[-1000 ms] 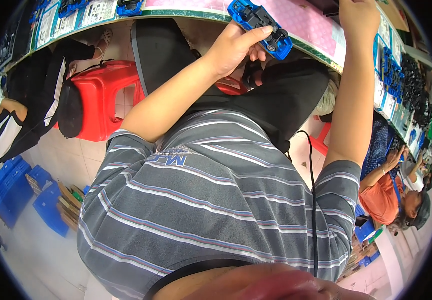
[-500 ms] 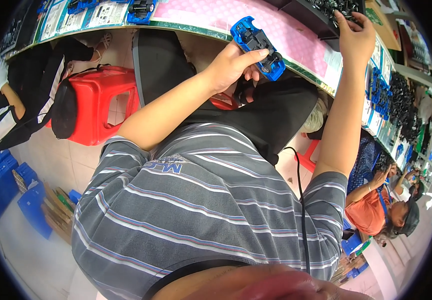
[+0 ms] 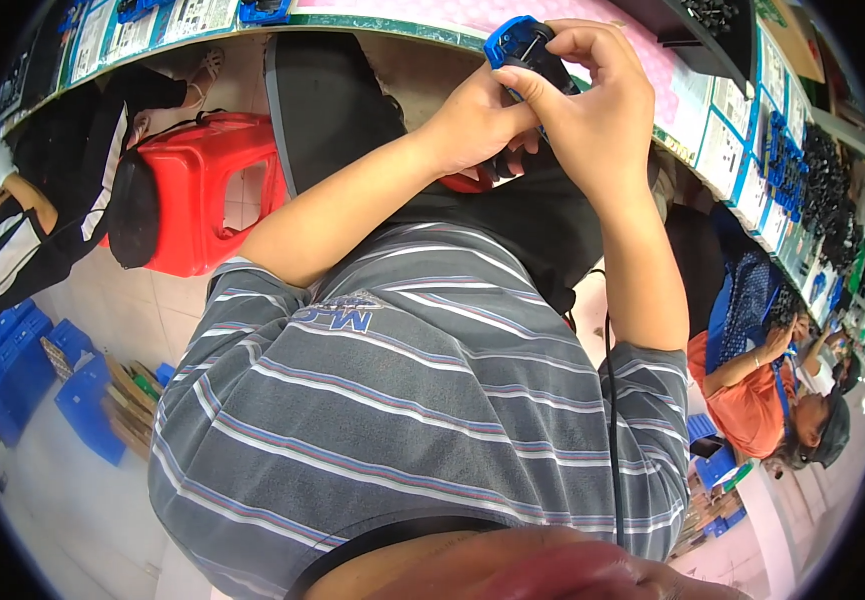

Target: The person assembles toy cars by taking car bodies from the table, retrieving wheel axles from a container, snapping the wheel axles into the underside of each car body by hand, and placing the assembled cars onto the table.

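A blue toy car [image 3: 513, 38] with a black underside is held up at the near edge of the workbench, its underside showing. My left hand [image 3: 475, 125] is closed round its near side, fingers partly hidden beneath. My right hand [image 3: 608, 115] is closed over the car's right part, with thumb and curled fingers touching the underside. It covers much of the car, and any small part between its fingertips is hidden. Beyond the right hand stands a black bin [image 3: 698, 50] holding small black parts [image 3: 710, 14].
A pink mat [image 3: 433, 12] lies on the bench. Another blue toy car [image 3: 265, 12] sits at its left, and several blue pieces [image 3: 783, 165] line the right side. A red stool [image 3: 203, 190] stands at left. A person in orange [image 3: 748, 400] works at right.
My right hand has left the black bin and come left and nearer, onto the toy car. The car stays in my left hand, now largely covered. The whole view has shifted slightly.
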The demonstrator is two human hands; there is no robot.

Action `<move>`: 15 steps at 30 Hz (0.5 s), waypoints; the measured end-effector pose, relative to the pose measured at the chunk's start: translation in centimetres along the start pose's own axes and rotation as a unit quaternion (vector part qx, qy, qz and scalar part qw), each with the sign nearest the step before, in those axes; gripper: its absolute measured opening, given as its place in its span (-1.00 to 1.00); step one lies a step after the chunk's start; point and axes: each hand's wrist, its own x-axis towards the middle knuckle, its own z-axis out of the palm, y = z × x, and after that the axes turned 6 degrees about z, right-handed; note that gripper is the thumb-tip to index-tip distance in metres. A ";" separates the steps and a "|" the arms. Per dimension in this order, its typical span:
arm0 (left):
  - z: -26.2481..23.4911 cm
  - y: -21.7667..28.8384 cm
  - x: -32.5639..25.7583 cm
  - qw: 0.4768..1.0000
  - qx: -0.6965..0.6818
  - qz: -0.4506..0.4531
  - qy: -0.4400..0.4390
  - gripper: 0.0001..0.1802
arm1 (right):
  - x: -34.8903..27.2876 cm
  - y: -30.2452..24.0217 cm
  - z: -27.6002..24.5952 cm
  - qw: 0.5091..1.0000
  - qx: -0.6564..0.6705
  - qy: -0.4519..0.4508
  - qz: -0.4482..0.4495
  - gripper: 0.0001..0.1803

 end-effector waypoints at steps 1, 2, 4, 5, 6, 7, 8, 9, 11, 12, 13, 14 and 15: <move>0.0 0.2 -0.2 1.000 0.001 0.000 0.005 -0.76 | 0.0 -0.1 0.0 0.999 -0.036 0.006 -0.016 -0.52; 0.0 0.1 -0.3 1.000 0.000 0.002 0.008 -0.76 | 0.0 -0.1 0.2 0.999 -0.036 0.003 -0.018 -0.52; -0.2 -0.2 -0.6 1.000 0.019 -0.016 0.003 -0.91 | 0.0 0.1 0.7 0.996 -0.057 0.025 -0.061 -0.50; -0.2 -0.4 -0.6 1.000 0.019 -0.014 0.006 -0.91 | 0.0 0.1 0.8 0.996 -0.057 0.022 -0.064 -0.50; -0.2 -0.5 -0.7 1.000 0.020 -0.017 0.013 -0.92 | 0.0 0.2 0.9 0.995 -0.066 0.022 -0.071 -0.49; -0.2 -0.6 -0.7 0.999 0.021 -0.019 0.019 -0.90 | 0.0 0.2 1.0 0.994 -0.076 0.022 -0.077 -0.47; -0.3 -0.6 -0.8 0.999 0.021 -0.019 0.021 -0.90 | 0.0 0.2 1.0 0.994 -0.075 0.020 -0.077 -0.47; -0.4 -0.6 -0.8 0.999 0.025 -0.019 0.013 -0.91 | 0.0 0.3 1.0 0.994 -0.071 0.018 -0.079 -0.45; -0.3 -0.4 -0.8 0.999 0.029 -0.020 0.007 -0.90 | 0.0 0.3 1.1 0.995 -0.065 0.015 -0.080 -0.42; -0.1 -0.2 -0.9 0.999 0.026 -0.011 0.016 -0.89 | -0.1 0.1 1.1 0.997 -0.053 0.012 -0.061 -0.41; 0.0 0.0 -1.0 0.999 0.023 -0.002 0.026 -0.88 | -0.2 0.0 1.1 0.998 -0.040 0.010 -0.042 -0.40; 0.1 0.1 -1.0 0.999 0.024 -0.004 0.025 -0.88 | -0.2 0.2 1.1 0.998 -0.039 0.011 -0.040 -0.40; 0.1 0.1 -1.0 0.999 0.021 -0.005 0.025 -0.86 | -0.2 0.4 1.2 0.998 -0.045 0.014 -0.049 -0.41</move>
